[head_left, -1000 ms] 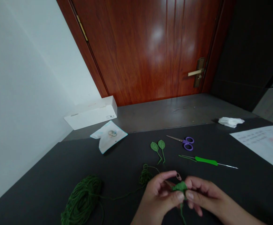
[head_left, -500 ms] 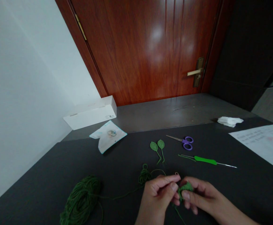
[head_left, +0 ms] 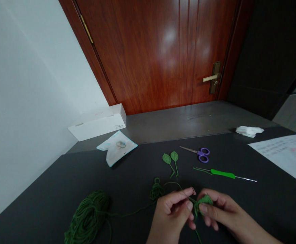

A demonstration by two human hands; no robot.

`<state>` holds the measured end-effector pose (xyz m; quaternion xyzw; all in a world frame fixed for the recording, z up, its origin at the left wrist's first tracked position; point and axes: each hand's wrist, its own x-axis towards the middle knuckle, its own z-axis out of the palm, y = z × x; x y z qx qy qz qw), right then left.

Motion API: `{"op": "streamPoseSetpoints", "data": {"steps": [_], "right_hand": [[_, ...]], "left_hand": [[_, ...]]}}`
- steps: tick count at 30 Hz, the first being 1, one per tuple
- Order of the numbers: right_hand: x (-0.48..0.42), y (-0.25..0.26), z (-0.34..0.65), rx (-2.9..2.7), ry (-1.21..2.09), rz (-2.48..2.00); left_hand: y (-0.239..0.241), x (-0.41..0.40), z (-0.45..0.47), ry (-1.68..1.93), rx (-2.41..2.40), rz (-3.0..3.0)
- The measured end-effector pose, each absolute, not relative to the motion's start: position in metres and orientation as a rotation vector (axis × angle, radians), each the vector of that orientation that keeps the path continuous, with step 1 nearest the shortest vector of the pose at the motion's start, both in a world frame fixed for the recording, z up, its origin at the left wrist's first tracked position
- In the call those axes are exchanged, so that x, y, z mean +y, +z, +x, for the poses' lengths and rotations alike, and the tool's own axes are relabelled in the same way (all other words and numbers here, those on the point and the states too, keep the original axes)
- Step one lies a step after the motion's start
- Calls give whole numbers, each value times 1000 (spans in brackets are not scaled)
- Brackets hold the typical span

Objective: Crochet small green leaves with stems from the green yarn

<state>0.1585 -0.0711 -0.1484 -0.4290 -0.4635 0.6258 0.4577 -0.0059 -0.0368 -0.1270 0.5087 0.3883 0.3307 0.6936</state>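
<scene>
Between the thumb and fingers of my right hand is a small green crocheted piece. My left hand is closed just left of it, pinching green yarn that runs to the piece; a strand passes over its index fingertip. A yarn tail hangs below the two hands. Behind my left hand lies a small tangle of green yarn, joined by a strand to the large green skein at the lower left.
Two crocheted leaves, purple-handled scissors and a green-handled crochet hook lie beyond my hands. Farther out are a white packet, a white box, a crumpled tissue and a printed sheet.
My right hand has shifted slightly right with the crocheted piece, away from my left fingertips. More yarn now shows between the hands.
</scene>
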Motion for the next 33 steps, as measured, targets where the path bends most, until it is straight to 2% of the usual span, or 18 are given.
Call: {"op": "streamPoseSetpoints", "data": {"steps": [23,33], "right_hand": [[-73,-156,160,-1225,1447,-1067],[-76,-159,159,-1233,1407,-1088]], "left_hand": [[-134,-37,-5,707,792,1022],[-131,-34,-5,805,868,993]]}}
